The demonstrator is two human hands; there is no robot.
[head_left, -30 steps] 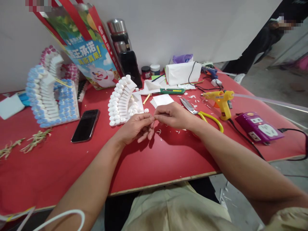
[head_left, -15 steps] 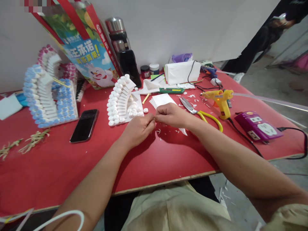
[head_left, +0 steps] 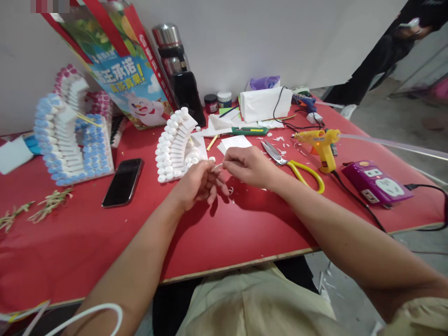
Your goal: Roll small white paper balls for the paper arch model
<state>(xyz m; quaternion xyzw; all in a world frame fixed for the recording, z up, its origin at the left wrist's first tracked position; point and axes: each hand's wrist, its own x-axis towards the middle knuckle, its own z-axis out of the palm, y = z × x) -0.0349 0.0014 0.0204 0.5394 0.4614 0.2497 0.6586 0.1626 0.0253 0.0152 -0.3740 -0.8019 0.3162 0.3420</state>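
Observation:
My left hand (head_left: 199, 183) and my right hand (head_left: 247, 165) meet above the red table (head_left: 105, 233), just in front of a white curved staircase model (head_left: 177, 145) lined with small white balls. Both pinch a thin white strip (head_left: 217, 166) that runs between their fingertips. My left fingers are curled, with the lower ones hanging loose. Small white scraps (head_left: 231, 191) lie on the table under my hands. A stack of white paper (head_left: 235, 142) sits just behind my right hand.
Yellow-handled scissors (head_left: 297, 167), a yellow glue gun (head_left: 320, 142) and a purple power strip (head_left: 376, 183) lie to the right. A black phone (head_left: 123, 181) and a blue-and-white staircase model (head_left: 72, 142) are to the left. A printed bag (head_left: 124, 70), a thermos (head_left: 177, 65) and a white box (head_left: 266, 105) stand at the back.
My hands have lifted slightly and moved back toward the white model. A thin white strip now shows between the fingertips, and my left lower fingers have loosened.

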